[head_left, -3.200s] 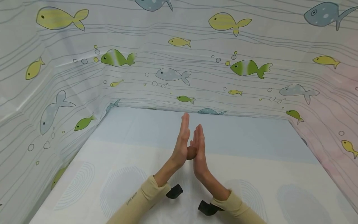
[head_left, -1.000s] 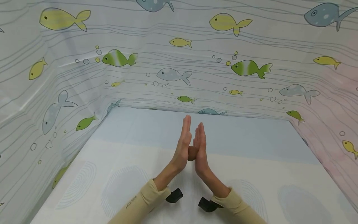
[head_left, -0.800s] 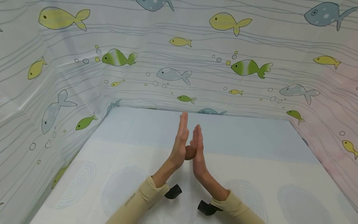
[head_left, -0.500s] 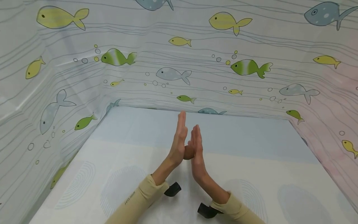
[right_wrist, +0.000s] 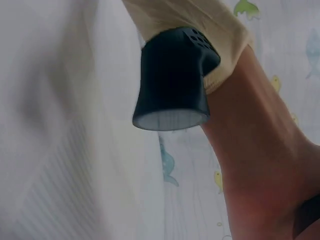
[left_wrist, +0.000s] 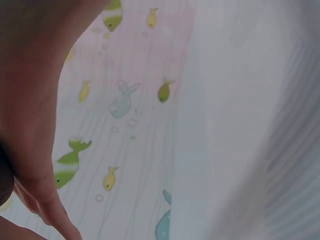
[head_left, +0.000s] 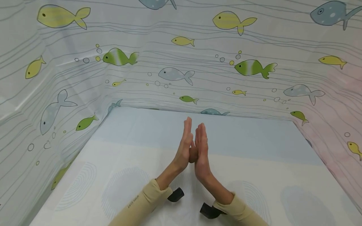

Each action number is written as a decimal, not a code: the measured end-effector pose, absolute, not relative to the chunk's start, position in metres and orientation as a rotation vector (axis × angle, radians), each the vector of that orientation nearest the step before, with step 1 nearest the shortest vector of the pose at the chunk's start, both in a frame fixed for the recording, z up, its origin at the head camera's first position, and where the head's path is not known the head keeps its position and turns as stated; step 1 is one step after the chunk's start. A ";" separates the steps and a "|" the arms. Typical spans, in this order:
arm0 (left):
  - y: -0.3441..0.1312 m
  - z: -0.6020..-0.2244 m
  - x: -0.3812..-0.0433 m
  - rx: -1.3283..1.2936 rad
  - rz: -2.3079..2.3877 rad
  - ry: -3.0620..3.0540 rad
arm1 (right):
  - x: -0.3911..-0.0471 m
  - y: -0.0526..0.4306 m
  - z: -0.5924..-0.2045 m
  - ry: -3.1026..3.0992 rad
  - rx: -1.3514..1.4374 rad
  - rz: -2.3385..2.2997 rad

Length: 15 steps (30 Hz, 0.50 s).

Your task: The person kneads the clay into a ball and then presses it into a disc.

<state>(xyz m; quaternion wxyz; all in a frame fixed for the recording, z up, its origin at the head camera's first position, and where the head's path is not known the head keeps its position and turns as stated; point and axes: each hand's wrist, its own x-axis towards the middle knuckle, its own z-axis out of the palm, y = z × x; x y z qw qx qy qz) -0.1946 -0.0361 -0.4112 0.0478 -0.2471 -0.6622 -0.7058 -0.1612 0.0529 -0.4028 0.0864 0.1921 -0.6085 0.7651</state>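
Around a flat, rectangular white tabletop (head_left: 254, 141) rise walls hung with a smooth white sheet (head_left: 158, 56), creased at the corners and tinted pink on the right side. Wavy thin blue-grey lines run across the sheet, with printed fish in yellow, green and blue-grey and small outlined bubbles. A broad pale blue band crosses the far part of the tabletop; nearer, faint blue circles are printed on the white, some filled with fine curved lines.

Over the middle of this white area, a person's bare left hand (head_left: 184, 147) and bare right hand (head_left: 202, 150) face each other, palm to palm, fingers straight and pointing away. Neither is clenched: a small, smooth, round brown ball (head_left: 193, 155) is pressed between the two palms, touching both, with a narrow gap between the fingertips above it.

Both forearms wear long beige fabric sleeves (head_left: 141, 202); the left one bears small dark lettering, too blurred to read. A short, curved black tube-like piece (head_left: 176, 195) sticks out beside the left cuff, and a matching black piece (head_left: 210, 211) beside the right. The left wrist view shows part of a hand near the sheet's fish.
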 end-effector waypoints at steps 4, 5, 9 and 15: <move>-0.031 -0.417 -0.189 -0.803 -2.196 -2.011 | -0.169 0.057 -0.401 -1.779 0.514 2.300; -0.030 -0.418 -0.188 -0.808 -2.200 -2.014 | -0.171 0.058 -0.401 -1.763 0.510 2.305; -0.027 -0.420 -0.186 -0.803 -2.188 -2.044 | -0.179 0.062 -0.401 -1.727 0.505 2.320; -0.026 -0.416 -0.185 -0.810 -2.165 -2.057 | -0.184 0.065 -0.404 -1.744 0.467 2.312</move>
